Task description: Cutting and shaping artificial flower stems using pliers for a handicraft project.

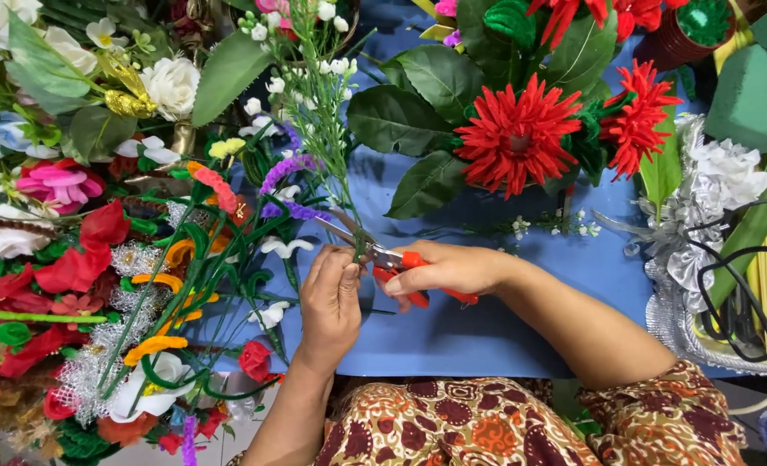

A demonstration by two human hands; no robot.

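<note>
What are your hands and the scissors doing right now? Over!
Left hand pinching green flower stem. Right hand gripping red-handled scissors, blades at stem. Flower piles crowd left; blue mat beneath.

The red-handled scissors (392, 263) have glossy plastic grips and dull metal blades. The blue sheet-covered surface (478, 328) looks matt and smooth. The silver foil ribbon (690, 246) glitters; the green foam block (750, 95) looks rough.

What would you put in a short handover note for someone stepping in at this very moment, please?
Left hand: pinches the base of a thin green flower sprig with small white buds, held upright over the blue table cover.
Right hand: grips red-handled scissors, blades open around the stem just above the left fingers.
Done: sprig picked out and lined up.
Left: the stem looks uncut.
Nearby: red flowers behind, mixed artificial flowers at left, green foam blocks at right.
</note>
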